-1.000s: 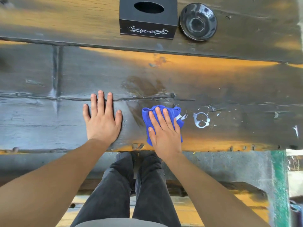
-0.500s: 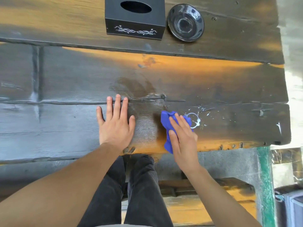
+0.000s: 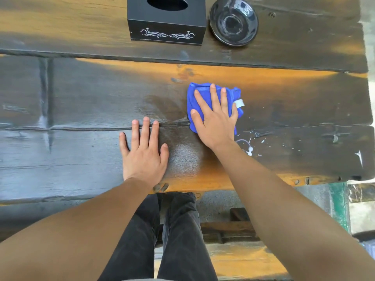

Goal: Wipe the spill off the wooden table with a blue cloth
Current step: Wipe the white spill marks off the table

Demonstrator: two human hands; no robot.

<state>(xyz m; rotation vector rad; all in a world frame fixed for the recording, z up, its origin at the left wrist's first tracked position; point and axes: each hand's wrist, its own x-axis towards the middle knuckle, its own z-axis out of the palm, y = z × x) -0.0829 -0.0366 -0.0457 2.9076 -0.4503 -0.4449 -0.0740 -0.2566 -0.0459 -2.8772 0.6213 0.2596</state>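
Observation:
A crumpled blue cloth [image 3: 193, 98] lies on the dark wooden table [image 3: 81, 94], right of centre. My right hand [image 3: 215, 120] presses flat on top of it, fingers spread and pointing away from me. A damp, darker smear [image 3: 168, 108] shows on the wood just left of the cloth, with a dull wet patch [image 3: 184, 157] nearer the front edge. My left hand [image 3: 143, 155] rests flat on the table beside that patch, palm down, holding nothing. White marks [image 3: 246, 148] show on the wood right of my right wrist.
A black tissue box [image 3: 166, 19] and a dark glass bowl [image 3: 233, 21] stand at the far side of the table. The table's right edge [image 3: 367, 98] is close to the cloth. My legs and a wooden bench [image 3: 239, 258] are below the front edge.
My right hand has slid the cloth away from me, from near the front edge to the middle of the table. My left hand stays flat on the wood.

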